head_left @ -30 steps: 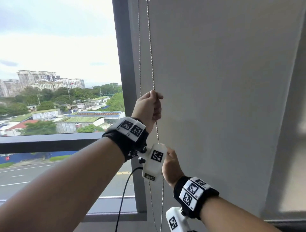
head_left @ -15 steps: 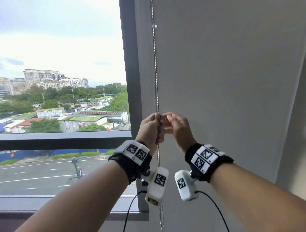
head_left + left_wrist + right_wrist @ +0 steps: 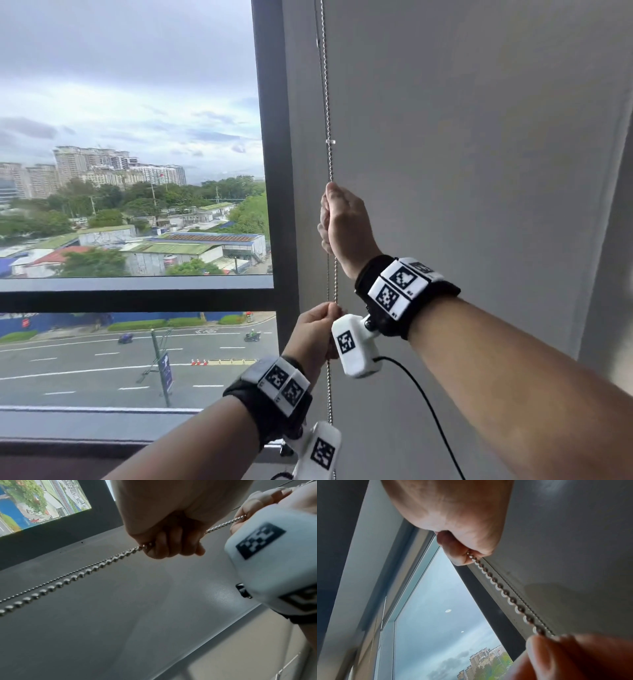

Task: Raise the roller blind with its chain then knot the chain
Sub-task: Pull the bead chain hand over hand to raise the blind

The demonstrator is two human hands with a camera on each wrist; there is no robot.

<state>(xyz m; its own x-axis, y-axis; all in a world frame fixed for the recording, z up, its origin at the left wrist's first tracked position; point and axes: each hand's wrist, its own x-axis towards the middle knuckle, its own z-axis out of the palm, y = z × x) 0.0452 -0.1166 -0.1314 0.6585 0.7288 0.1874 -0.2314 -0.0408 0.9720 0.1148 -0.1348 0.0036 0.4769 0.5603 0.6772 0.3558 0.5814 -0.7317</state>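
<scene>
Mid-raise: right hand (image 3: 344,219) above left hand (image 3: 313,334), both clenched on chain (image 3: 329,161); blind (image 3: 462,171) still down, knot unmade.

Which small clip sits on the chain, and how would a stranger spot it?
Start at the grey blind right of the window. Along its left edge hangs the bead chain. The clear clip sits on it above the right hand: the only see-through piece among metal beads.

Both forearms reach forward and up, the right hand (image 3: 344,219) raised higher with its fingers curled in a fist, the left hand (image 3: 315,334) just below it with fingers likewise curled tight, and each wrist wears a black band carrying a white camera.
</scene>
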